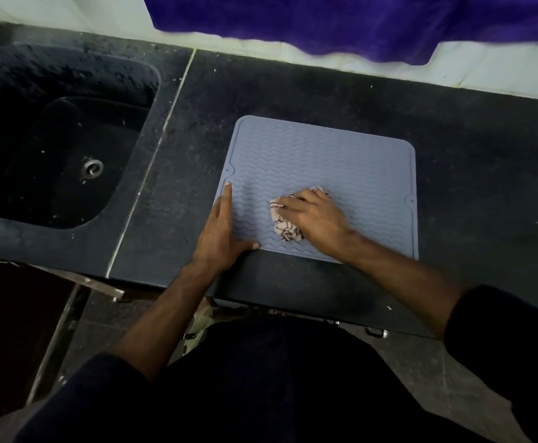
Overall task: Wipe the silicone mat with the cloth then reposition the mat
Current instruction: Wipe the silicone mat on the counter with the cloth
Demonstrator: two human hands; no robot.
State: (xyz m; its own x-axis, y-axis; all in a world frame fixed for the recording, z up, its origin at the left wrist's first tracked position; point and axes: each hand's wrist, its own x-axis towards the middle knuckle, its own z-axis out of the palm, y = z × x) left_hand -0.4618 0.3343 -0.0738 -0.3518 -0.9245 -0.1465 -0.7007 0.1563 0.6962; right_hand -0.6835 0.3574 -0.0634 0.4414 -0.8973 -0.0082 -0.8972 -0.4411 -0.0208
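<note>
Right of the sink (53,129), left hand (221,230) presses the mat (325,161) flat; right hand (315,219) grips the cloth (288,230).

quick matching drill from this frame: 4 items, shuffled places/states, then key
Items:
1. silicone mat
2. cloth
3. left hand
4. sink

Places/states:
A. bunched under the right hand, on the mat
B. set into the countertop, left of the mat
C. lies flat on the countertop
D. fingers straight, pressing the mat's left edge

Pairs: 1-C, 2-A, 3-D, 4-B
</note>
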